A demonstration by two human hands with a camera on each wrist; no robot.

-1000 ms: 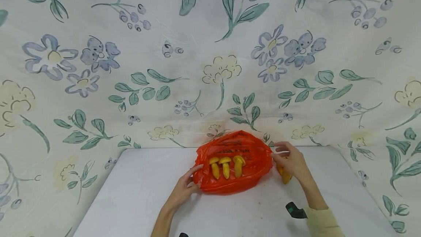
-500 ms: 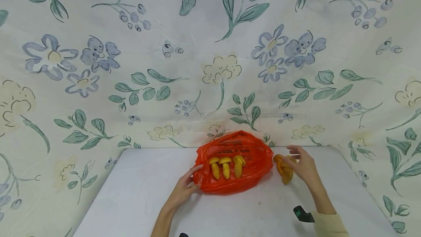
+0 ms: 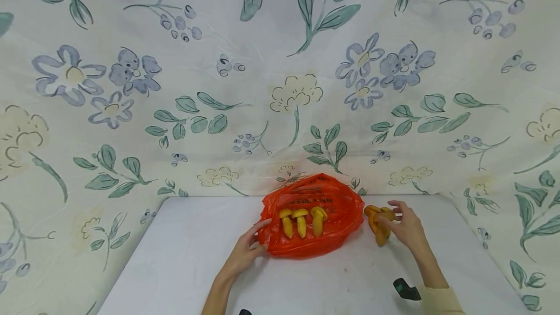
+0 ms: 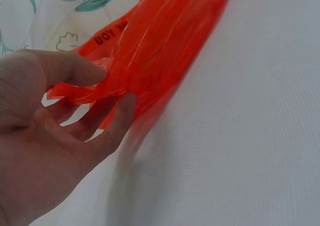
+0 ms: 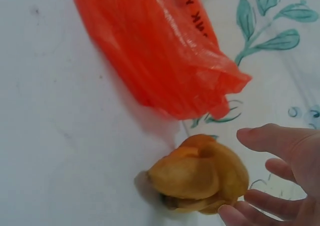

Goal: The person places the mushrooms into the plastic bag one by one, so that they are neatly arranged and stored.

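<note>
A red plastic bag (image 3: 339,231) lies spread near the table's back edge, dark lettering on its far part. Three yellow mushrooms (image 3: 300,222) rest on it in a row, caps away from me. My left hand (image 3: 243,252) pinches the bag's left edge, thumb on one side and fingers on the other, as the left wrist view shows. Right of the bag lies a small heap of yellow-orange mushrooms (image 5: 197,178). Beside that heap is my right hand (image 3: 408,226), thumb and fingers spread apart, its fingertips right at the heap's right side.
The white table (image 3: 175,266) ends at a hanging floral cloth (image 3: 245,120) just behind the bag. A black device (image 3: 407,289) sits at my right wrist, with a cream sleeve (image 3: 439,300) below it.
My right hand has moved away from the bag's right edge, rightward and slightly nearer, to the mushroom heap, which shows more fully. The left hand and bag have stayed put.
</note>
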